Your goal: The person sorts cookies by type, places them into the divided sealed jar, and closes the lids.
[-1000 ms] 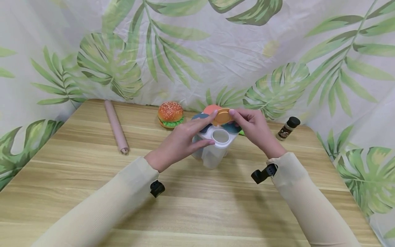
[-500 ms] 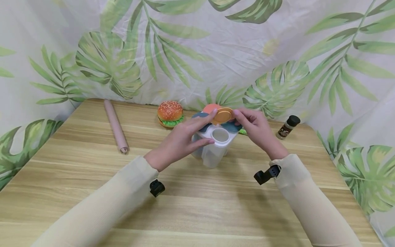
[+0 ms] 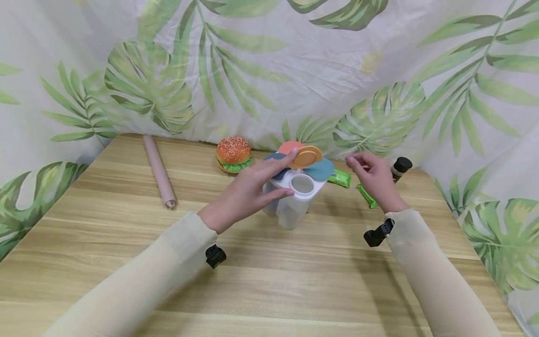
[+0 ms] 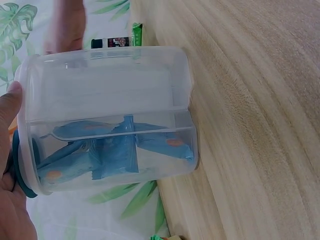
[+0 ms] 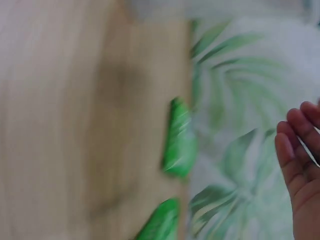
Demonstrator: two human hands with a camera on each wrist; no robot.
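A pink roll (image 3: 159, 173) lies on my wooden bench (image 3: 261, 285) at far left, its long axis slanting from the back edge toward me. Next, near the back, sits a sesame-topped burger (image 3: 234, 154). My left hand (image 3: 246, 189) spreads wide, thumb at the container's rim, forefinger reaching straight to the orange lid (image 3: 306, 157). The clear container (image 3: 292, 213) stands upright mid-bench, long axis vertical, its round uncovered mouth (image 3: 302, 184) pointing up; the orange lid tilts up behind that mouth, ringed face toward me. Dark blue, coral and teal lids cover its other parts. From my left wrist, blue packets (image 4: 117, 155) show through the wall. To the right lie two green packets, one (image 3: 340, 178) just beside the container, the other (image 3: 366, 196) by my right hand (image 3: 376, 182). That hand is raised, fingers loosely curved, holding nothing. Behind it, partly hidden, is a black-capped shaker (image 3: 402, 166).
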